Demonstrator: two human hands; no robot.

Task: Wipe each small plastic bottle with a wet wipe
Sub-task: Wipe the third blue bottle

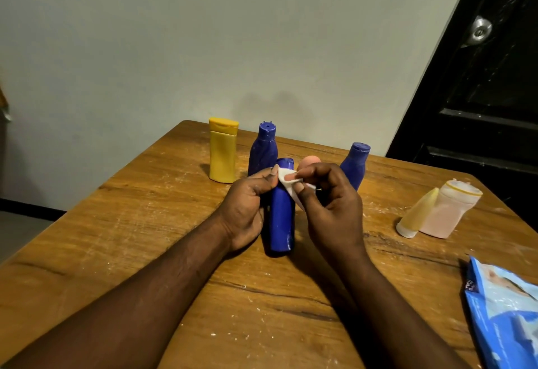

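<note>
Status: left hand (247, 202) and right hand (332, 205) both pinch the wet wipe (286, 182), fingers curled. The blue bottle (281, 223) stands upright between them, bench (145, 223) centre. Risk: it looks unsteadied, so a knuckle bump topples it into the purple bottle (263, 150) at 12 o'clock.

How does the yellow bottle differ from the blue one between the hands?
The yellow plastic bottle is flat-sided with a broad cap; the dark blue plastic bottle is slim and rounded. The yellow stands untouched at the back; the blue stands nearer, between the left hand and right hand, which pinch a white wet wipe before its top. Both stand upright.
</note>
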